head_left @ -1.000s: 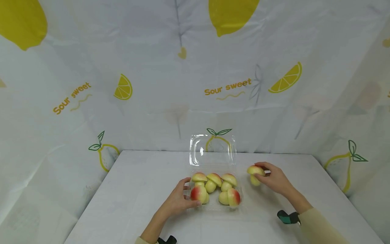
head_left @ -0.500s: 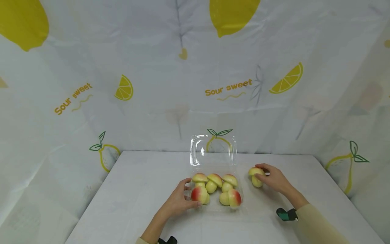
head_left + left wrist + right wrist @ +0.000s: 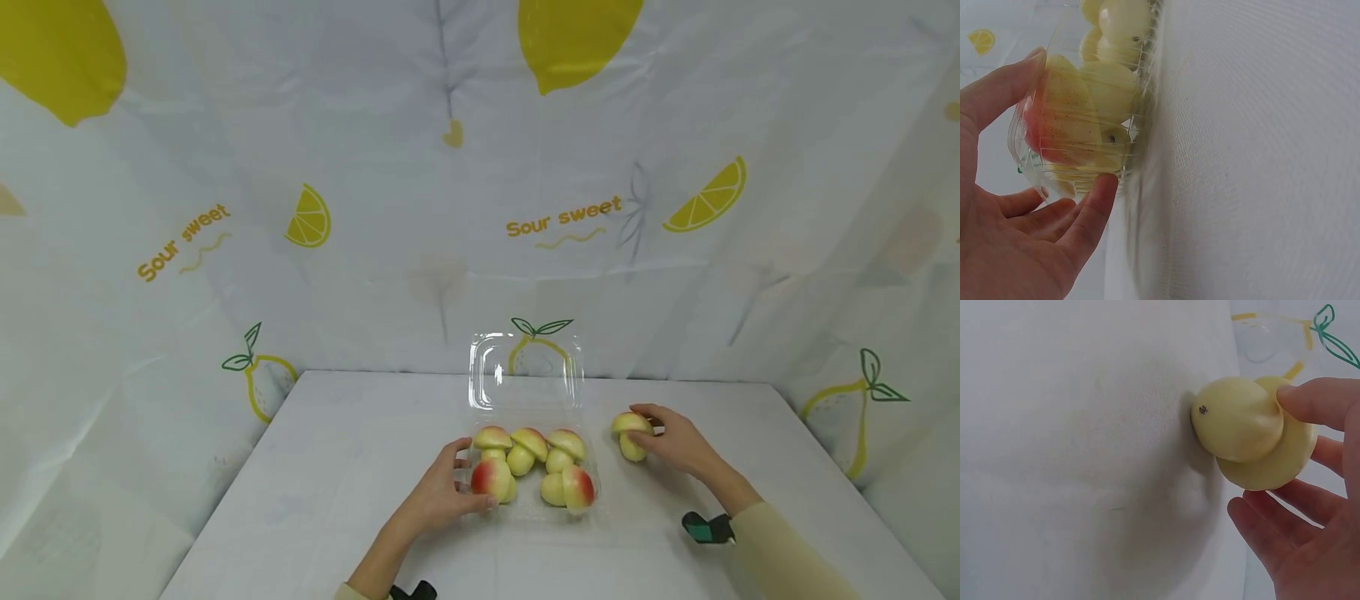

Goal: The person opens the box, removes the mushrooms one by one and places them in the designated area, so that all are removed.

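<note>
A clear plastic clamshell box (image 3: 517,515) lies on the table, its lid (image 3: 480,392) raised at the back. Inside are several pale yellow toy mushrooms with red-tinted caps, three along the back and one in each front corner, such as the front left mushroom (image 3: 491,479). My left hand (image 3: 438,493) holds the box's left side, thumb at the near rim and fingers spread along the wall. Right of the box, my right hand (image 3: 678,440) pinches another toy mushroom (image 3: 632,423) by its cap. That mushroom (image 3: 1238,419) has its stem down, at or very near the tabletop.
The white table (image 3: 330,450) extends to both sides of the box. Behind it hangs a white cloth (image 3: 390,275) printed with lemons. A black strap piece (image 3: 708,527) is at the right wrist, and another strap piece (image 3: 414,591) is at the left.
The right hand and its mushroom have shifted slightly right and lower, then stayed nearly still. The left hand keeps its place at the box.
</note>
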Tool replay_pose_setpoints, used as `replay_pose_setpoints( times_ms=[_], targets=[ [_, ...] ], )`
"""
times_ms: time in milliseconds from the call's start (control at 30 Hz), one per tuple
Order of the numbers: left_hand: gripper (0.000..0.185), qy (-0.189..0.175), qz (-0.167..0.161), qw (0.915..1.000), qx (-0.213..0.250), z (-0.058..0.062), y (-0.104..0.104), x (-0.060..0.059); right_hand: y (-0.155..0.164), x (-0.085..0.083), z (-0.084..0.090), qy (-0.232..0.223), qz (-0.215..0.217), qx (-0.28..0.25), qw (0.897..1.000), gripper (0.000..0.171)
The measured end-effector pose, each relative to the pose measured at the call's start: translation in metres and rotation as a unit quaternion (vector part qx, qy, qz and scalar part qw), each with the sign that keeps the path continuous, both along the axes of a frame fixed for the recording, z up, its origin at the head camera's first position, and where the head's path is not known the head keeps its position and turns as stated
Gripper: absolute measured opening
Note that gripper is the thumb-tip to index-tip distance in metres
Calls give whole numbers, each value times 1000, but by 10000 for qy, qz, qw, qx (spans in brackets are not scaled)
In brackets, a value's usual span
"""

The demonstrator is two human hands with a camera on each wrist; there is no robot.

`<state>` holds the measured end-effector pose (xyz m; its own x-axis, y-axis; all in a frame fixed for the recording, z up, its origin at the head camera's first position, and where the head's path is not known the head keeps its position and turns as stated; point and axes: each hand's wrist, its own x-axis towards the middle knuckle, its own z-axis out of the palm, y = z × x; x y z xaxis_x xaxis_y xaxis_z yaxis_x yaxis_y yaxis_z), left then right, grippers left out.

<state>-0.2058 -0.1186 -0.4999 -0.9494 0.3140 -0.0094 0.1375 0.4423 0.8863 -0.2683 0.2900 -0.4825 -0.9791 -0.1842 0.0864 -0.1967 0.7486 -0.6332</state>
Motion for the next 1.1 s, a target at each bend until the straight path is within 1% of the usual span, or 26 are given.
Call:
replay_pose_setpoints(
  times_ms=[300,500,667,800,933,1100],
  targets=[
    [99,24,-7,10000,6,0,0,0,6,3,1,537,173,-209,9982,53],
    [99,40,-11,10000,-20,0,0,0,7,9,7,742,146,-130,9971,50],
    [99,30,-20,10000,5,1,0,0,5,13,15,1112,222,-75,9935,45],
    [99,27,-22,10000,23,0,0,-1,-3,20,25,1320,258,-66,9909,42],
    [99,-15,-13,10000,47,-1,0,-1,-14,29,35,1475,276,-137,9886,41],
    [100,-30,-8,10000,52,-2,-1,-1,-28,40,46,1566,346,-191,9869,41]
  ],
)
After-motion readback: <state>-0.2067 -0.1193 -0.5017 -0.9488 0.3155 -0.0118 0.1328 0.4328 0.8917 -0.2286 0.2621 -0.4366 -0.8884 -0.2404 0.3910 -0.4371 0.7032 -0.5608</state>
